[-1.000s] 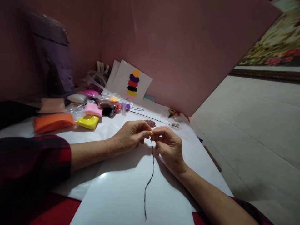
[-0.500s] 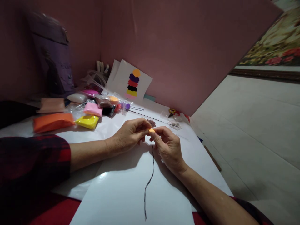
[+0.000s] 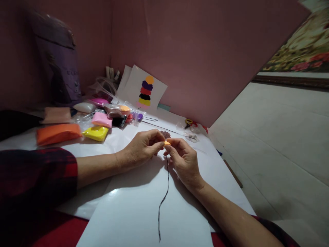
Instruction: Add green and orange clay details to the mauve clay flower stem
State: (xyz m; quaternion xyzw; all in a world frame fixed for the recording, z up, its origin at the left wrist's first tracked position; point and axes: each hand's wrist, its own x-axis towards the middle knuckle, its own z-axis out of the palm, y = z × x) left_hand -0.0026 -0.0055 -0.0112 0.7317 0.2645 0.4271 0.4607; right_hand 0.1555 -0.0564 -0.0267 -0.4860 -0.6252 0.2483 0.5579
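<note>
Between my fingertips is a small lump of orange clay [image 3: 167,143]. My left hand [image 3: 144,146] pinches its left side with thumb and fingers. On the other side, the thumb and forefinger of my right hand [image 3: 185,159] grip it too. Just beyond lies a brown, petalled flower shape [image 3: 166,134] on the white paper, partly hidden by my hands. A thin dark stem line [image 3: 168,178] runs from under my fingers toward the near edge of the white sheet [image 3: 133,212]; whether it is drawn or laid on, I cannot tell.
Left of my hands lie several clay packets, among them orange [image 3: 58,133], yellow [image 3: 96,133] and pink [image 3: 101,119]. A sheet with stacked colour patches [image 3: 145,91] leans at the wall. Scissors [image 3: 189,122] lie at the back right. A purple bag [image 3: 58,65] stands at far left.
The orange clay now looks slightly longer and more pointed between my fingertips. My hands have shifted only a little; everything else stays in place.
</note>
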